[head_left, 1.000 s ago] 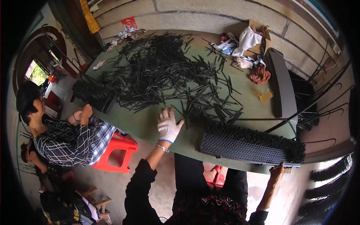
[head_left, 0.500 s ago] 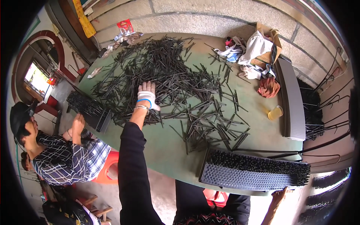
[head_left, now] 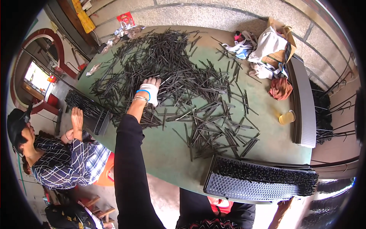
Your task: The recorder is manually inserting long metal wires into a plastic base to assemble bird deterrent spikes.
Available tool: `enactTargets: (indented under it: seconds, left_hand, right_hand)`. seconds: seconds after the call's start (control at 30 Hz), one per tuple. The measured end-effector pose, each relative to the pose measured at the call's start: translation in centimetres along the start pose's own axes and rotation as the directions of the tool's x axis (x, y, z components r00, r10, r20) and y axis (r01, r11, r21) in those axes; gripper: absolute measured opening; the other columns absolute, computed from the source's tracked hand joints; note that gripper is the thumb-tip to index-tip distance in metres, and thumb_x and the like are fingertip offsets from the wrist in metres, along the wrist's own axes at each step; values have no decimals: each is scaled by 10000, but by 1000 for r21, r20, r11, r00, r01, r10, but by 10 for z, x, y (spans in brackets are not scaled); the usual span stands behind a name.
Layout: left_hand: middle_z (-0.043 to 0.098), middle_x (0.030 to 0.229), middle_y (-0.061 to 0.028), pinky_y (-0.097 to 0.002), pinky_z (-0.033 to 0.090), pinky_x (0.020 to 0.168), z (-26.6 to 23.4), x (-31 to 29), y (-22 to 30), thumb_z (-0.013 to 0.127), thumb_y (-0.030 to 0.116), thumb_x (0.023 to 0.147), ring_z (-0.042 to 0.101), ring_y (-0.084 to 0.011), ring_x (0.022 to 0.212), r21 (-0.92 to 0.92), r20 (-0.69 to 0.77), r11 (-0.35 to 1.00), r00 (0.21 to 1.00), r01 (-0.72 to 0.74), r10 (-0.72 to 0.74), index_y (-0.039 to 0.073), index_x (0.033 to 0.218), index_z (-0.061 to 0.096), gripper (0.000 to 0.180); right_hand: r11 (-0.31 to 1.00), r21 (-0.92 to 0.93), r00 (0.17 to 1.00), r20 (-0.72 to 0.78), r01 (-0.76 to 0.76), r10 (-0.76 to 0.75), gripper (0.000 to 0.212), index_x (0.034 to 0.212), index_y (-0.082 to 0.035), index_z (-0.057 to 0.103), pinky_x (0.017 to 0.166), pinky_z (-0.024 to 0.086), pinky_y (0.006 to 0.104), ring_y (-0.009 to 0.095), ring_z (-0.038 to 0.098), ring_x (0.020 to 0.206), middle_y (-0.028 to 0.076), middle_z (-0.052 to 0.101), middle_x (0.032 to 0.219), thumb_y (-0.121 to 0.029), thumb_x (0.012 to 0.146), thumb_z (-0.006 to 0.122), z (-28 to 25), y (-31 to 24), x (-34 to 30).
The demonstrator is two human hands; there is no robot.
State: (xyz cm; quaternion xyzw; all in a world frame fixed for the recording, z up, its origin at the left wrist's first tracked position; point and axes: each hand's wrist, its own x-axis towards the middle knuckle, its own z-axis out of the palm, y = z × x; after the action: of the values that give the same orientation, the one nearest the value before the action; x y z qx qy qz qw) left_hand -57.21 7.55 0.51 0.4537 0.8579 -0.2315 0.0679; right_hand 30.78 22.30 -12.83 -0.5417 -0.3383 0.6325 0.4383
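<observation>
My left hand (head_left: 150, 89), in a white glove with bare fingertips and a blue cuff, reaches into a heap of thin black sticks (head_left: 167, 49) on the green table (head_left: 167, 152). Its fingers curl closed over sticks, and their tips are partly hidden. At the table's front right edge lies a long curved panel with a honeycomb of holes (head_left: 244, 185); black sticks fill its far rows and right end. My right forearm (head_left: 283, 211) rises below that panel's right end. The panel and glare hide the right hand's fingers.
A cup of yellow liquid (head_left: 287, 117), a reddish cloth (head_left: 280, 89) and a cardboard box (head_left: 277, 57) with white cloths stand right. Stacked grey panels (head_left: 303, 103) line the right edge. At left, a co-worker (head_left: 65, 160) sits beside another stick-filled panel (head_left: 87, 110).
My left hand has shifted slightly on the heap, its fingers now more bent. The view has moved a little. The co-worker's hand has risen and its fingers have straightened.
</observation>
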Motion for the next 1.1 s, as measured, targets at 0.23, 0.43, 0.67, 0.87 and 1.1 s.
enactTargets:
  seconds: [0.23, 0.43, 0.67, 0.87, 1.1]
  left_hand:
    - [422, 1322, -252, -479, 270, 1097, 8, -10, 18, 849, 416, 475, 363, -419, 1285, -65, -169, 997, 985, 35, -45, 0, 1414, 265, 1182]
    - [442, 1277, -224, -457, 336, 1036, 12, 1, 22, 808, 395, 572, 412, -384, 1220, -175, -184, 982, 978, 70, -102, 45, 1403, 330, 1020]
    - [500, 1161, -149, -415, 442, 912, 17, -22, 59, 741, 383, 705, 493, -322, 1097, -281, -389, 952, 893, 118, -226, 67, 1270, 510, 687]
    - [511, 1075, -125, -415, 483, 799, 13, -60, 118, 653, 403, 765, 525, -300, 986, -295, -486, 955, 854, 37, -183, 105, 1240, 553, 570]
    - [523, 1037, -108, -400, 515, 704, -10, -108, 206, 694, 413, 744, 564, -272, 914, -361, -480, 931, 866, -50, -139, 112, 1204, 560, 566]
  right_hand:
    - [999, 37, 1000, -6, 14, -14, 481, 1304, -153, 456, 769, 471, 388, 245, 505, 1032, 85, 507, 1213, -427, 914, 522, -13, 14, 6]
    - [997, 71, 999, 11, 32, -33, 412, 1211, -143, 492, 680, 451, 351, 214, 494, 895, 68, 510, 1075, -430, 917, 529, -3, 13, 2]
    - [993, 112, 999, 3, 43, -44, 352, 1102, -131, 535, 576, 428, 309, 177, 482, 735, 47, 513, 914, -433, 920, 537, 35, 6, 1]
    - [990, 127, 998, -9, 60, -59, 327, 1009, -121, 571, 486, 408, 272, 146, 471, 599, 30, 515, 776, -436, 923, 544, 47, 9, -5]
    - [990, 103, 995, -21, 101, -99, 336, 900, -110, 613, 382, 385, 230, 110, 459, 439, 9, 518, 615, -440, 926, 552, 65, 2, 14]
